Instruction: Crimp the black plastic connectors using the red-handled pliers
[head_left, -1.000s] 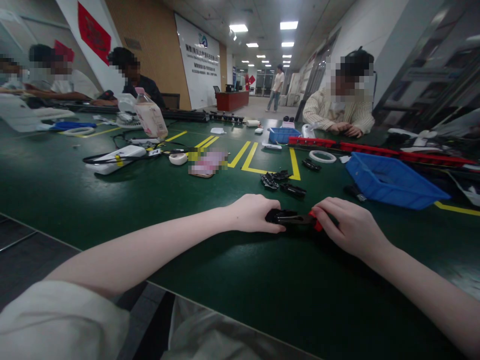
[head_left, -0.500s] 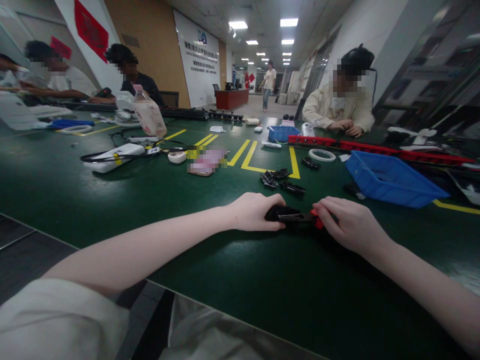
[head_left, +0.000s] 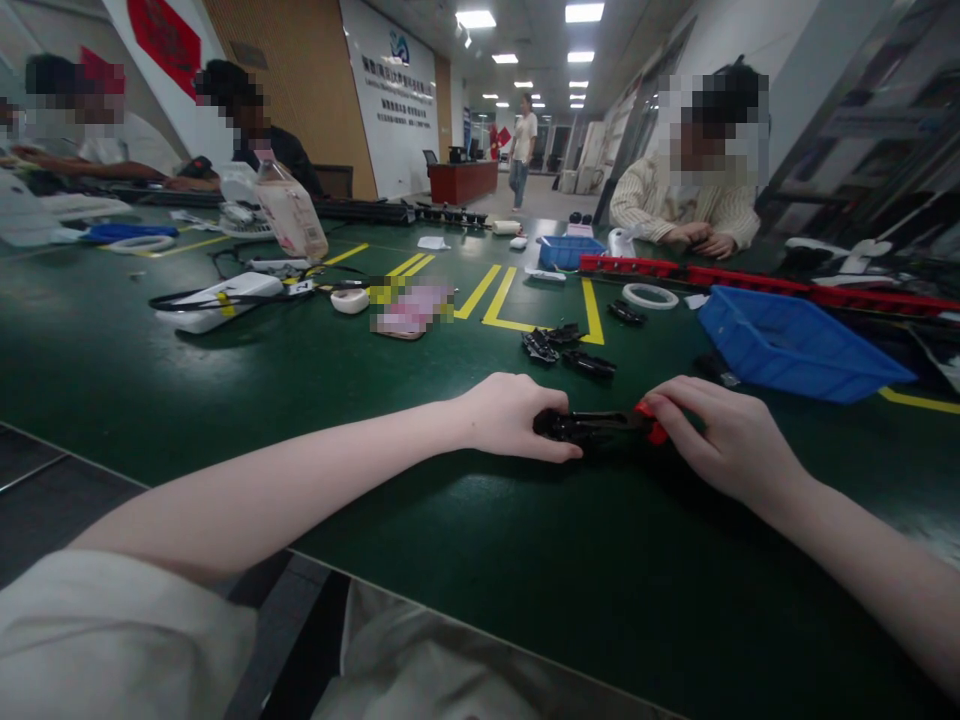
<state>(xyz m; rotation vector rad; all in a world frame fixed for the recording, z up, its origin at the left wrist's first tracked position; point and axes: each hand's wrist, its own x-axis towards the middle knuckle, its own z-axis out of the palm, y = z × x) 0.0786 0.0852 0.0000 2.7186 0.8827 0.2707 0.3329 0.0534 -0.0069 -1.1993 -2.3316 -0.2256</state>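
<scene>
My left hand (head_left: 514, 415) is closed around the left end of a slim black part (head_left: 592, 425), held just above the green table. Its fingers wrap over the far side and the thumb lies along the near side. On the right, my right hand (head_left: 724, 435) pinches a small red piece (head_left: 651, 422) at the part's other end. Whether the red piece is fixed to the black part I cannot tell. Beyond the hands lie several loose black parts (head_left: 589, 363), with one more black part (head_left: 626, 312) farther back.
A blue bin (head_left: 802, 345) stands at the right, near a white ring (head_left: 649, 296) and a long red rail (head_left: 750, 281). A phone (head_left: 411, 310), a white device (head_left: 225, 300) with a black cable and a bottle (head_left: 289, 210) are at the left. Another person (head_left: 686, 205) sits across the table.
My right hand and the red piece have shifted slightly right, so the gap between my hands is a little wider. My left hand keeps its hold. The view has tilted slightly.
</scene>
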